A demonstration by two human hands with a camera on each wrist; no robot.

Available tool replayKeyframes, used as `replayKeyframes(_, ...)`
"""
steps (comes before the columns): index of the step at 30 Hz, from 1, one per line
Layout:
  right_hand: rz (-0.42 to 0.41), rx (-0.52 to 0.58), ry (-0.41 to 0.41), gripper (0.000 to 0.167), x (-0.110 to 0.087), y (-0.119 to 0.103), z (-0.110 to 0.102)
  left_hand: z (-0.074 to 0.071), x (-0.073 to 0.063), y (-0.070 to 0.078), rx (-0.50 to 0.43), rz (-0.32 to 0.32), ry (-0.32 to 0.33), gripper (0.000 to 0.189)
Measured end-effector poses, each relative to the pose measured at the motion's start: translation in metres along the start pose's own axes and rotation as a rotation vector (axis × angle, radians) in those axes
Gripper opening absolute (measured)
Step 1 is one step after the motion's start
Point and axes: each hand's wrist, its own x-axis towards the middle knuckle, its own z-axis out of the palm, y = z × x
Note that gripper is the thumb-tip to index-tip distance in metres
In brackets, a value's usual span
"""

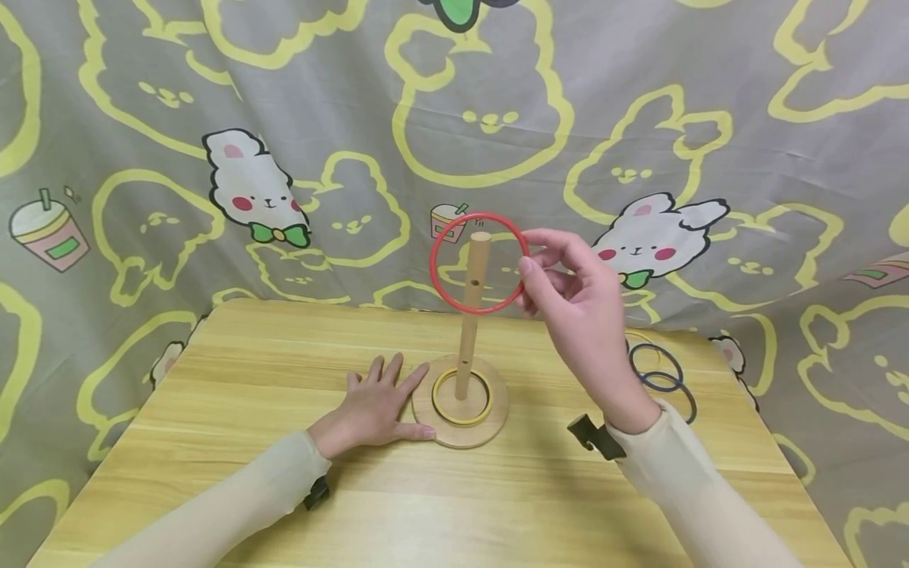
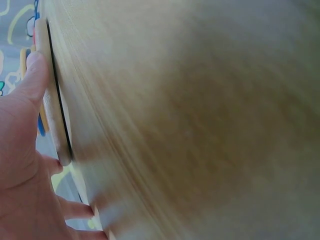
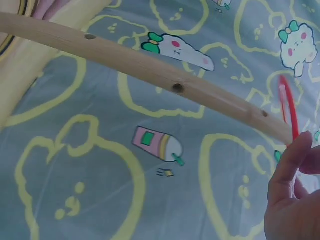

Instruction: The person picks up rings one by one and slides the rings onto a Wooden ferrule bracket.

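Note:
My right hand (image 1: 578, 315) pinches the right side of a red ring (image 1: 432, 264) between thumb and fingers. Seen from the head, the ring frames the top of a wooden post (image 1: 476, 272); in the right wrist view it is near the post's upper end. The post rises from a round wooden base (image 1: 461, 438). Around its foot lies a yellow ring (image 1: 462, 423), and a blue edge (image 2: 41, 126) shows beside it in the left wrist view. With fingers spread, my left hand (image 1: 372, 406) rests at the base's left side, thumb over its edge.
To the right, partly behind my right forearm, several loose rings overlap on the wooden table (image 1: 234, 355), a blue ring (image 1: 680, 364) among them. A grey curtain (image 1: 341, 102) with yellow cartoon outlines hangs behind the table and at its sides.

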Motion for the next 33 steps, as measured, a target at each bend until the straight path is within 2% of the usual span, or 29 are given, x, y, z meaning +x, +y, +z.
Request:
replayKeyframes(7,0.149,0.032,-0.046,0.029,-0.001,0.029,0.001,0.011,0.003,-0.007,-0.018,0.021,0.037,0.118)
replayKeyframes(18,0.404,-0.007,-0.144,0.029,-0.03,0.089,0.002,0.0,-0.001,0.001,-0.004,-0.005,-0.002,0.111)
replayKeyframes(24,0.481,-0.022,-0.173,0.029,-0.048,0.112,0.004,0.0,-0.001,0.001,-0.006,-0.012,-0.002,0.112)
replayKeyframes(33,0.573,-0.128,-0.253,0.028,-0.069,0.14,0.008,0.0,0.001,0.001,-0.011,-0.013,0.0,0.112)
